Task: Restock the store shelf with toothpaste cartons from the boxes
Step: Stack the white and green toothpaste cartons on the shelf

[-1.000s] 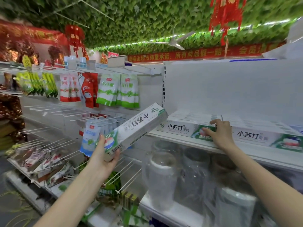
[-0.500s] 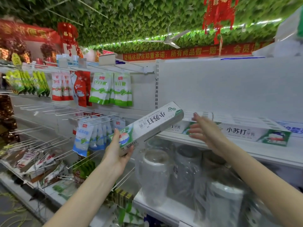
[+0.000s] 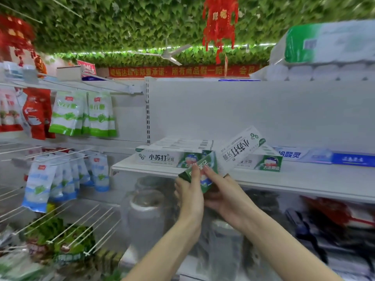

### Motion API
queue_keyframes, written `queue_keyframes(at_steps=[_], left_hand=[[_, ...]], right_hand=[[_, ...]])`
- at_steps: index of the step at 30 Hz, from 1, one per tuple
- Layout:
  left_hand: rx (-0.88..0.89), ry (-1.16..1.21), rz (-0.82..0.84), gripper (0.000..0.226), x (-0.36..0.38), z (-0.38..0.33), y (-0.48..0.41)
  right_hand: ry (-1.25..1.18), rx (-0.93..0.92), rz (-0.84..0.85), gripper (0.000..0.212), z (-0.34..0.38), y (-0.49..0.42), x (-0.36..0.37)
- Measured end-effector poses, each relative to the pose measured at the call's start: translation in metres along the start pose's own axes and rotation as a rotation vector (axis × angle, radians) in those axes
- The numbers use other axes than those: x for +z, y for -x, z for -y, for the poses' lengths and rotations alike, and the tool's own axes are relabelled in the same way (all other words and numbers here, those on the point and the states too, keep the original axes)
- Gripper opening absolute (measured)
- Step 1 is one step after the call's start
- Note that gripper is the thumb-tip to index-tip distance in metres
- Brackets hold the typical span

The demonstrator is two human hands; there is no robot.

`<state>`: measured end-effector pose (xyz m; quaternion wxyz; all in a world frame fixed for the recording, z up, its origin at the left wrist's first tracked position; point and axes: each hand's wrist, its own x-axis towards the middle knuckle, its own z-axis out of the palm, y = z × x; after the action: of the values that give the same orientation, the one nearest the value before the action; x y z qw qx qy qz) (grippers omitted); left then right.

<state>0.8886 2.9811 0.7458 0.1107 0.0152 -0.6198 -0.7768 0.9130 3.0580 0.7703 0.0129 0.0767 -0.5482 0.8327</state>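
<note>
Hanging pouches [image 3: 83,114], red lantern [image 3: 220,23], ceiling fan [image 3: 162,54]

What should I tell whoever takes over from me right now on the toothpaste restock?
Left hand and right hand both grip the green end of one toothpaste carton, tilted up over the front edge of the shelf.
Done: matching cartons already lie on the shelf, a left group and a right group.
Left to do: set this carton down, then bring more.

right hand [image 3: 223,194] now grips carton [image 3: 235,154], nearer shelf [image 3: 294,180]
</note>
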Motion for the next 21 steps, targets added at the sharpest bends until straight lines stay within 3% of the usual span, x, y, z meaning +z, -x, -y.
queue_keyframes(at_steps=[2, 6, 7, 9, 11, 16, 21], left_hand=[[0.005, -0.088, 0.04, 0.082, 0.012, 0.003, 0.004], [-0.002, -0.051, 0.229, 0.11, 0.027, 0.018, 0.012], [-0.011, -0.045, 0.236, 0.098, 0.027, 0.02, 0.011], [-0.027, 0.0, 0.225, 0.053, 0.024, 0.019, 0.01], [-0.021, 0.044, 0.236, 0.031, 0.017, 0.019, 0.006], [0.08, 0.033, 0.176, 0.034, -0.008, 0.015, -0.011], [0.201, -0.082, 0.121, 0.032, -0.012, 0.012, -0.033]], right_hand=[[-0.048, -0.024, -0.011, 0.037, 0.008, 0.007, -0.014], [0.1, -0.099, -0.014, 0.042, 0.03, 0.015, -0.049], [0.187, -0.119, -0.041, 0.041, 0.037, 0.016, -0.059], [0.377, -0.173, -0.127, 0.042, 0.054, 0.014, -0.084], [0.57, -0.237, -0.191, 0.045, 0.074, 0.01, -0.113], [0.94, -0.279, -0.188, 0.038, 0.116, 0.005, -0.177], [1.098, -0.208, -0.12, 0.036, 0.119, -0.011, -0.205]])
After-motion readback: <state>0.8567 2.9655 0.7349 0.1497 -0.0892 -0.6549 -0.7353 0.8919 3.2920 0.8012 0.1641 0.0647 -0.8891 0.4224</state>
